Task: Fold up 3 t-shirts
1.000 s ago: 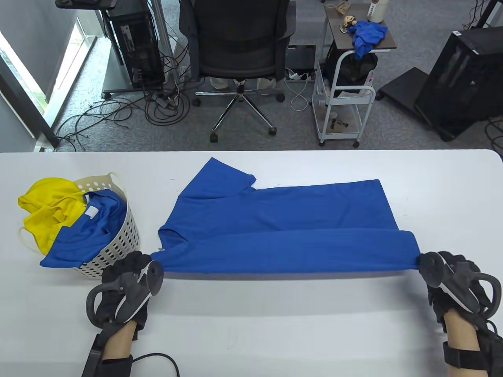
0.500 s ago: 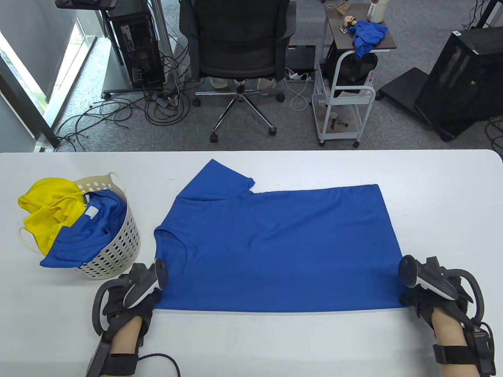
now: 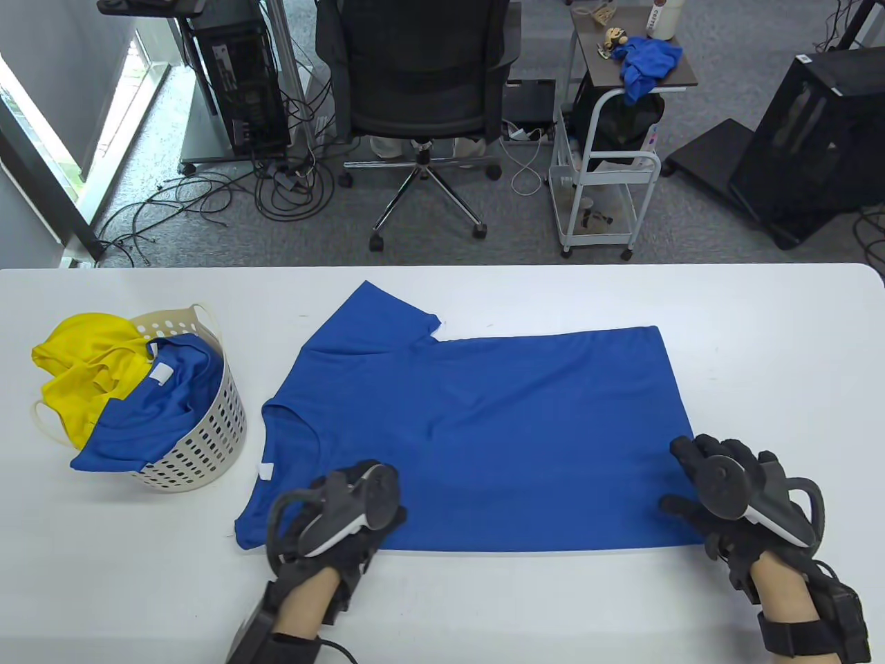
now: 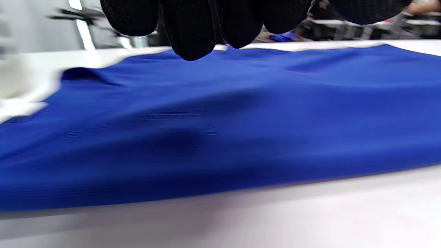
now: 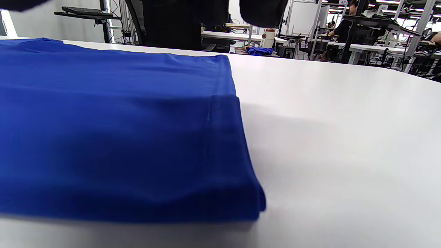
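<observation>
Table view: both hands (image 3: 346,512) (image 3: 726,491) on blue t-shirt (image 3: 484,429)

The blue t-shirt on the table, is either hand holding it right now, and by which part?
Neither holds it. The left hand and the right hand lie open on the blue t-shirt near its front edge, fingers spread, no fabric pinched.

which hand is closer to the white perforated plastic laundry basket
Left. The left hand rests on the blue t-shirt's near edge, just right of the basket. The right hand is at the shirt's far right hem.
</observation>
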A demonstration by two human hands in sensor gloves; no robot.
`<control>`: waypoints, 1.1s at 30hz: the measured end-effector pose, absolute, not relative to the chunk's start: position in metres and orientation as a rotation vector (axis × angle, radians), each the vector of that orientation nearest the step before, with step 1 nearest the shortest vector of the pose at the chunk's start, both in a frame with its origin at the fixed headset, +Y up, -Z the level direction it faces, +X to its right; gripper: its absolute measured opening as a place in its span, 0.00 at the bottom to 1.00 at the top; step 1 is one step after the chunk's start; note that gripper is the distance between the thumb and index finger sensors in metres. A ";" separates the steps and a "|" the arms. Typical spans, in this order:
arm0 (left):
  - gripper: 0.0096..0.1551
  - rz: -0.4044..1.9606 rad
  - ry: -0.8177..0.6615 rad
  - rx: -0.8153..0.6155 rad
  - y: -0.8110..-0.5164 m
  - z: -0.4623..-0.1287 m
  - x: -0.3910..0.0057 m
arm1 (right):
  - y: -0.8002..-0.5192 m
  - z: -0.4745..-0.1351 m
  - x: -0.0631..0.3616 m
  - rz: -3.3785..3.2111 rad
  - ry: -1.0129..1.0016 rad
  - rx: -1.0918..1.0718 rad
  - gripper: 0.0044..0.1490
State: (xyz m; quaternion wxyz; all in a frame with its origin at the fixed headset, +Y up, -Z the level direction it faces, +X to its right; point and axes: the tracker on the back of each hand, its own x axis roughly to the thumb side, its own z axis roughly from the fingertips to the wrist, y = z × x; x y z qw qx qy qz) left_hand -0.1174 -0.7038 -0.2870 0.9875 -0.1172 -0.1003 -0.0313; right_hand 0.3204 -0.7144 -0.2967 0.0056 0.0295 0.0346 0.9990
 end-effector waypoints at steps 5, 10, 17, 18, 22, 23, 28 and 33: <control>0.34 -0.086 -0.266 -0.341 -0.724 -0.290 -0.038 | -0.717 -0.297 0.323 3.115 0.136 0.090 0.53; 0.28 -0.217 -0.293 -0.358 -0.749 -0.291 -0.018 | -0.717 -0.297 0.321 3.117 0.130 0.100 0.52; 0.30 -0.320 -0.247 -0.259 -0.753 -0.290 -0.020 | -0.722 -0.300 0.323 3.108 0.154 0.090 0.52; 0.32 -0.322 -0.249 -0.254 -0.753 -0.289 -0.019 | -0.723 -0.300 0.323 3.108 0.165 0.088 0.52; 0.26 -0.346 -0.267 -0.227 -0.756 -0.285 -0.016 | -0.727 -0.301 0.322 3.111 0.188 0.088 0.52; 0.25 -0.353 -0.268 -0.216 -0.755 -0.284 -0.015 | -0.727 -0.301 0.322 3.113 0.189 0.090 0.52; 0.35 -0.321 -0.273 -0.312 -0.749 -0.279 -0.013 | -0.727 -0.301 0.321 3.111 0.185 0.086 0.52; 0.37 -0.397 -0.278 -0.269 -0.753 -0.278 -0.009 | -0.732 -0.304 0.324 3.116 0.228 0.059 0.52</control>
